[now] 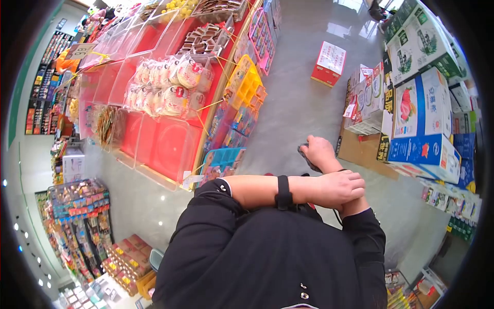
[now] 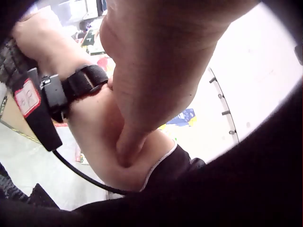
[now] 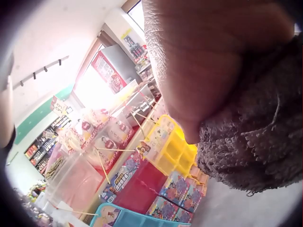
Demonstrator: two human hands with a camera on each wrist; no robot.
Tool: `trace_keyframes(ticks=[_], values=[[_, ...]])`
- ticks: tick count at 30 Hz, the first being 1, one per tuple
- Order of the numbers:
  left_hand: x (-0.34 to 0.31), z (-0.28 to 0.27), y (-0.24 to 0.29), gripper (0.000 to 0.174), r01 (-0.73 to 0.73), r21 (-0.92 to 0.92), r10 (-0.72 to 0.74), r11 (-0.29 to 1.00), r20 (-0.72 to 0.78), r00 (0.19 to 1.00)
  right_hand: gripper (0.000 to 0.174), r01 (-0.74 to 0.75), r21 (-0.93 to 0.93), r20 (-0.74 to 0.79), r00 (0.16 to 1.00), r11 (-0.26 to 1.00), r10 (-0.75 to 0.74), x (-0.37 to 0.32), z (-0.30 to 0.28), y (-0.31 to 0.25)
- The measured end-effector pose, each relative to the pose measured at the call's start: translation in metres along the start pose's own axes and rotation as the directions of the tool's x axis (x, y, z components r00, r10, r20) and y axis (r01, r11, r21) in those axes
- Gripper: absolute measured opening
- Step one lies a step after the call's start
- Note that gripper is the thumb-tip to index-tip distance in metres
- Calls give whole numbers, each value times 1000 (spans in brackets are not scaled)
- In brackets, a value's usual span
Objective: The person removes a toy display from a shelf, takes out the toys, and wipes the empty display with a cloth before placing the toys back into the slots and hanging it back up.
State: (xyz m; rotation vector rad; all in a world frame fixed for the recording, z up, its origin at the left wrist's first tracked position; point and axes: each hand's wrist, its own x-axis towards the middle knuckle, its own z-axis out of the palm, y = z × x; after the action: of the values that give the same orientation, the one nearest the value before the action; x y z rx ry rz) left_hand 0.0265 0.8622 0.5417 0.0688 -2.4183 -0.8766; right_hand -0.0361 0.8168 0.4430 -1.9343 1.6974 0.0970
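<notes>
One grey cloth in the right hand; one forearm under the left hand.
Right fingers curl round the cloth, held out above the grey floor; left fingers wrap the right forearm, thumb pressed to it. Black wrist straps: two, one per arm. Display side: one yellow tray, one blue tray. On the floor, well apart from the cloth: one red-and-white box.
</notes>
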Motion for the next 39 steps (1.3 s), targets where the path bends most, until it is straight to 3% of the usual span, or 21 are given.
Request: trace_keyframes(ticks=[1, 2, 5, 9, 10, 11, 18, 20, 24, 27, 29, 32, 35, 39], values=[[9, -1, -8, 39, -37, 22, 40, 999, -138, 990, 35, 57, -8, -5, 998, 998, -57, 10, -4, 3], [16, -1, -15, 39, -25, 25, 28, 999, -146, 989, 35, 112, -20, -12, 994, 994, -112, 17, -10, 5], [27, -11, -41, 39, 134, 149, -143, 980, 47, 989, 34, 192, -47, 69, 980, 980, -188, 46, 0, 8], [30, -41, -76, 42, 267, 199, -286, 943, 74, 955, 36, 296, 1, 111, 949, 955, -294, 88, -20, 10], [33, -60, -100, 45, 250, 177, -246, 952, -45, 968, 36, 304, -14, 104, 948, 953, -301, 119, -31, 10], [30, -68, -110, 47, 232, 139, -210, 963, -159, 965, 36, 300, -13, 101, 949, 954, -297, 133, -34, 11], [51, -145, -196, 47, 164, 146, -149, 976, -109, 983, 38, 75, -5, 105, 992, 997, -74, 236, -121, 2], [55, -162, -216, 46, 151, 136, -133, 979, -133, 982, 40, -1, 136, 2, 1000, 991, 1, 263, -137, 15], [74, -194, -247, 48, 142, 167, -102, 976, -227, 969, 43, -42, 128, -31, 998, 991, 46, 306, -171, 24], [89, -209, -277, 50, 104, 122, -69, 987, -259, 963, 40, 29, 101, -42, 999, 994, -25, 340, -182, 25], [96, -223, -298, 50, 175, 129, -151, 976, -173, 973, 38, 77, 78, -22, 997, 994, -75, 369, -191, 30], [101, -237, -329, 37, 271, 184, -218, 945, -266, 939, 37, 135, 100, -21, 991, 986, -133, 413, -227, 26], [104, -253, -358, 24, 228, 290, -111, 929, -371, 922, 36, 174, 151, -81, 983, 973, -163, 457, -273, 19], [115, -282, -377, 26, 388, 324, -195, 863, -495, 847, 32, 354, 52, -191, 922, 934, -338, 497, -318, 8]])
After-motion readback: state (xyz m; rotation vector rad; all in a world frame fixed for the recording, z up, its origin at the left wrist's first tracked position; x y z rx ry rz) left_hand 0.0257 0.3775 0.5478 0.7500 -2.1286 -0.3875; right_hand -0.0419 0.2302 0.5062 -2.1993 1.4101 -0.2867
